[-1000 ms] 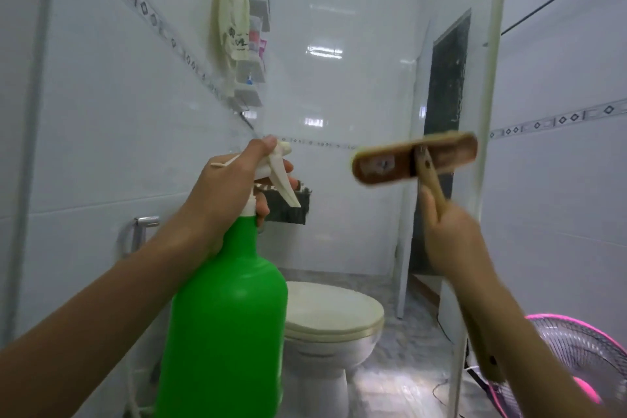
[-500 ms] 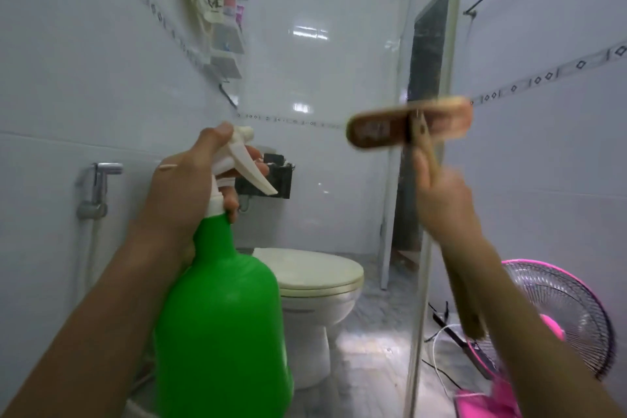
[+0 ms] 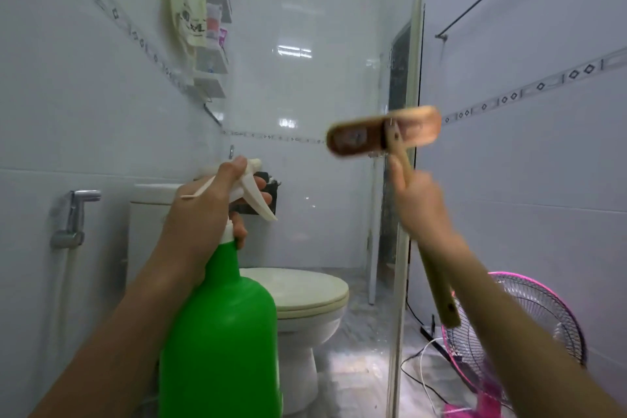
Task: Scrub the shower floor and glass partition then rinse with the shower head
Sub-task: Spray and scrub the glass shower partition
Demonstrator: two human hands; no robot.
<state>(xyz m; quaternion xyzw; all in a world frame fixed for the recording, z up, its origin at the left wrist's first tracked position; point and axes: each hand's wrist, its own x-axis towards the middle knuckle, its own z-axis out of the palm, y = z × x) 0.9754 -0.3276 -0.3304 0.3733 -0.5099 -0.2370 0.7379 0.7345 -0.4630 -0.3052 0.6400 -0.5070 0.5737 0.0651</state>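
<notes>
Judging by its bulk, the green spray bottle (image 3: 220,332) will be the heavy item here. It has an opaque, smooth plastic body, round-shouldered and narrowing to a slim neck, so how full it is cannot be told; wet, it would likely turn slippery. The left grip (image 3: 203,214) is clamped round that neck, the sensible place to take it, with fingers curled about the white trigger (image 3: 263,205) and the nozzle pointing ahead at the glass partition (image 3: 414,27). The right grip (image 3: 424,204) is closed round the brush handle (image 3: 437,288) high up, just under the brush head (image 3: 383,131). The rest of the tan, wooden-looking shaft trails down beside the forearm. Held that close to the head, the tool should feel light and stiff and allow firm pressure. The head is a long brown oval set crosswise like a T, blurred and raised near the partition's vertical edge; whether it touches the glass cannot be told. The pane is hard, slick and breakable, so it wants flat scrubbing force rather than knocks from the wooden edge. The marbled floor (image 3: 356,366) lies below, glossy and probably slick when wet. A cream toilet (image 3: 305,292) stands beyond the glass, and a pink fan (image 3: 509,332) to its right.
</notes>
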